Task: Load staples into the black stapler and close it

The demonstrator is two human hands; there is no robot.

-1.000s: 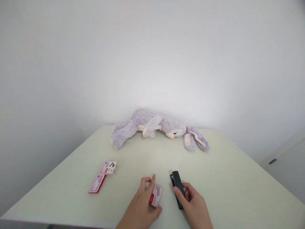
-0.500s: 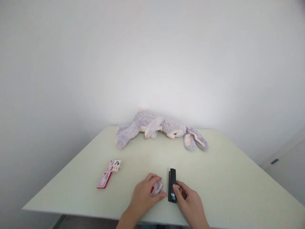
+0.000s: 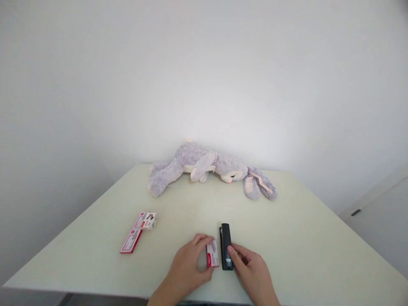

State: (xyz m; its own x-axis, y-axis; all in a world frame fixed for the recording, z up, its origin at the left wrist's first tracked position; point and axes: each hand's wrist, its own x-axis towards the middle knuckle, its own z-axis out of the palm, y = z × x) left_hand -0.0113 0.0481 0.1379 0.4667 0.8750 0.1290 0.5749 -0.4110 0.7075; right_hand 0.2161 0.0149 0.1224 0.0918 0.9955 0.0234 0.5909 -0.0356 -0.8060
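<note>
Between the thumb and fingers of my left hand [image 3: 190,263] is a small red and white staple box [image 3: 212,253], gripped at its two ends on the table. Right beside it, a narrow gap apart, a black stapler [image 3: 226,246] points away from me. My right hand [image 3: 251,267] holds the stapler's near half from the right, thumb on top and the other fingers curled at its side. Farther left lie several more red and white staple boxes [image 3: 130,241], touching one another, one of them [image 3: 149,221] with a stapler picture.
A lilac plush rabbit [image 3: 194,159] lies on its side along the table's back edge, against the white wall [image 3: 204,76]. The pale table [image 3: 302,238] ends near my wrists. A dark handle [image 3: 356,212] shows at the far right.
My left hand has turned the staple box straighter, lining it up alongside the stapler, and now pinches it by its ends. The view has shifted slightly.
</note>
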